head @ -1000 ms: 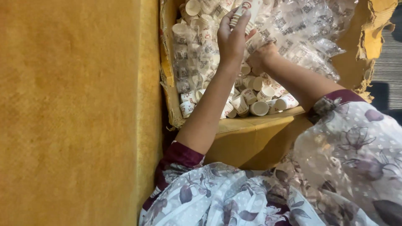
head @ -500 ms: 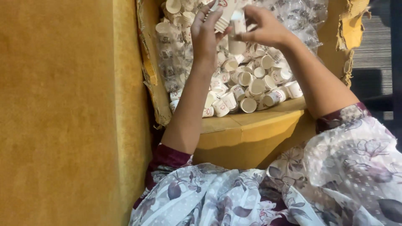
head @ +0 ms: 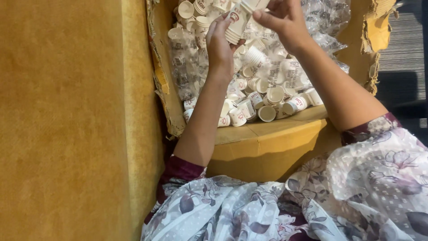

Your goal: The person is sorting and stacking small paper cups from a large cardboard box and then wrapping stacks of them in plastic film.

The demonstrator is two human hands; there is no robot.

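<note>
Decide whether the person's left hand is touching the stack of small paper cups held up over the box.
Touching. The head view shows the left hand with its fingertips pressed against the side of the stack of paper cups, no gap visible between them.

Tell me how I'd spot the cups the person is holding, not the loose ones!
Find the big torn cardboard box heaped with small white paper cups. Above the heap, near the top of the picture, the left hand and right hand meet on the stack of cups. Its cups are nested into one column and lifted, unlike the loose ones below.
</note>
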